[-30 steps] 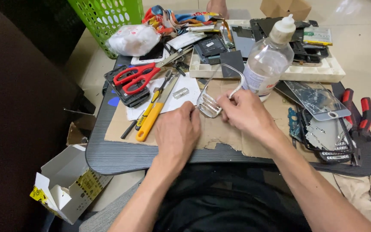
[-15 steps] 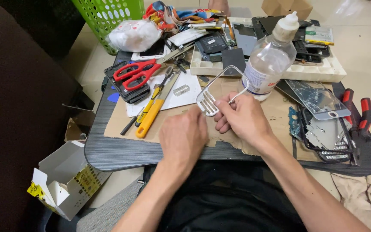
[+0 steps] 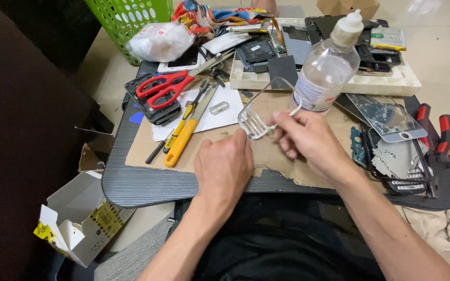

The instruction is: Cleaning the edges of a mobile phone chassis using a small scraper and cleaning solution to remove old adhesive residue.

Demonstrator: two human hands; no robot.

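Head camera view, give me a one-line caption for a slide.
Both hands, left hand and right hand, hold a clear phone frame over a cluttered cardboard sheet beside a plastic bottle.

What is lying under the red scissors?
The red scissors rest on a dark rectangular frame, which sits on the table partly over white paper. A blue scrap peeks out beside it. Whatever lies beneath the frame is covered.

bottle (image 3: 325,70) ahead, bare cardboard (image 3: 212,151) left
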